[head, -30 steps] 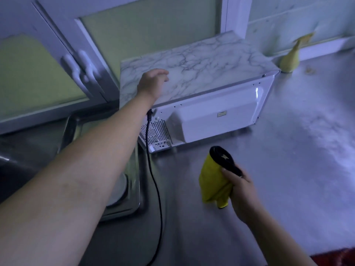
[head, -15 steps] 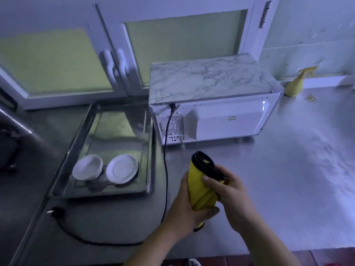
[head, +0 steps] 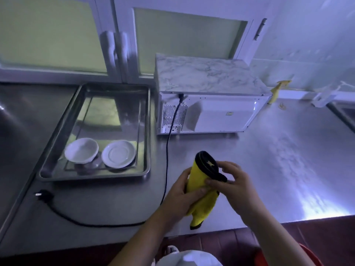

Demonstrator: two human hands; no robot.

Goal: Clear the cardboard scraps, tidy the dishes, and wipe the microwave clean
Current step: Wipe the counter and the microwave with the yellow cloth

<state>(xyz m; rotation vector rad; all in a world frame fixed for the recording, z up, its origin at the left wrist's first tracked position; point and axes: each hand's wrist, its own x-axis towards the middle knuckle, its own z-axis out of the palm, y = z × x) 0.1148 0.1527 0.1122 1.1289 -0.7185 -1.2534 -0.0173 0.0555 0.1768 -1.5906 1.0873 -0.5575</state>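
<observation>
1. Steel counter (head: 278, 160), dim light; microwave (head: 221, 116) stands rear toward me, by the cabinets (head: 123, 20).
2. Cloth (head: 197, 179) is mid-air over the counter's near edge, in front of the microwave, rolled.
3. Left hand (head: 182, 196) curls round its lower half; right hand (head: 236, 185) pinches the black hem on top.
4. Cloth: light, soft, floppy, grippy I'd guess. Bunch into a palm pad to wipe.
5. Microwave: likely heavy, slick shell; brace the top while scrubbing.
</observation>
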